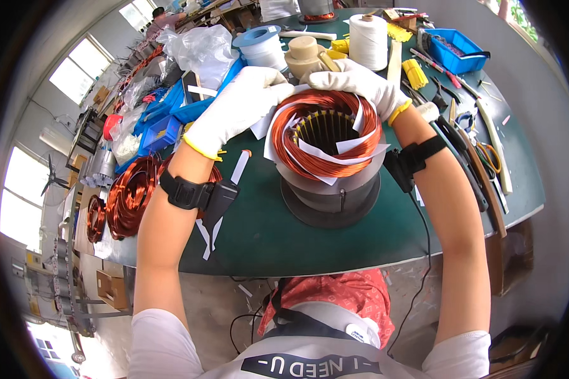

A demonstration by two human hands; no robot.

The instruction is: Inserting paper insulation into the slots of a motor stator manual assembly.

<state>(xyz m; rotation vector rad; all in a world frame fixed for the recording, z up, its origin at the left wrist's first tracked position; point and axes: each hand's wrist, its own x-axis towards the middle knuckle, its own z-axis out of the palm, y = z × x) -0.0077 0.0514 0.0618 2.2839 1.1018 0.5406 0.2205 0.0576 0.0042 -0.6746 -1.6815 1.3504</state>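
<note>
A motor stator (330, 189) with a grey casing stands upright on the green table, its slotted bore facing up. Copper wire windings (322, 165) ring its top, with white insulation paper strips (316, 151) tucked among them and poking out. My left hand (250, 101), in a white glove, bends its fingers together at the far left rim of the windings. At the far right rim, my gloved right hand (360, 85) curls its fingers over the wires. Whatever either hand grips is hidden. A tan flat piece (328, 61) juts up beside my right fingertips; I cannot tell whether it is held.
Beyond my hands stand a blue-flanged spool (259, 47), tan tape rolls (303, 54) and a white thread cone (368, 43). Copper coils (133, 196) lie at left near blue bins (161, 132). A blue tray (456, 50), pliers (446, 93) and scissors (489, 158) are at right.
</note>
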